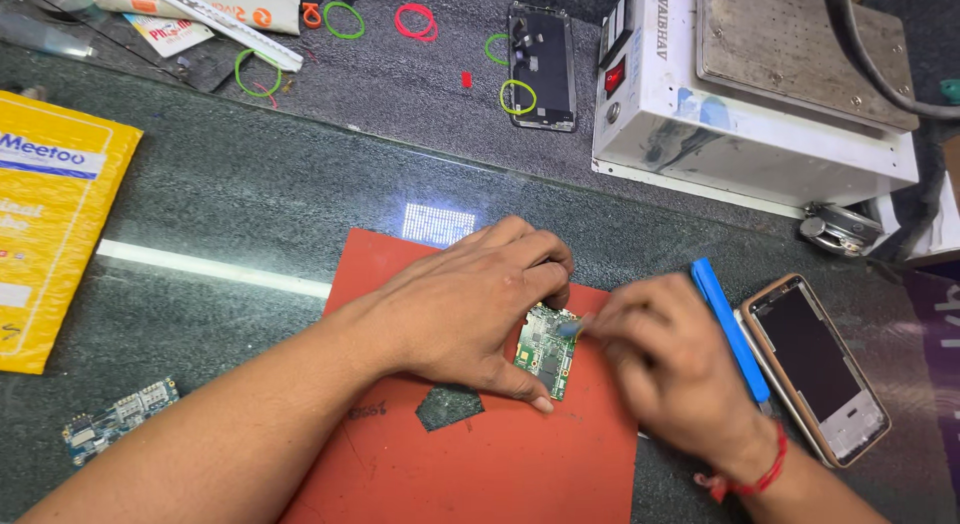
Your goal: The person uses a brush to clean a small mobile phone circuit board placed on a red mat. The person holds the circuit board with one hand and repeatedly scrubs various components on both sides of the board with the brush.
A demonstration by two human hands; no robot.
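A small green circuit board lies on a red mat in the middle of the dark glass worktop. My left hand arches over it, thumb and fingers pinching its left and top edges. My right hand, blurred with motion and wearing a red thread at the wrist, holds a thin tool whose tip touches the board's upper right corner. The rest of that tool is hidden in my fingers.
A blue pry tool and an opened phone body lie to the right. A white heating machine stands at the back right, a phone screen with rubber bands behind. A yellow padded envelope and another small board lie left.
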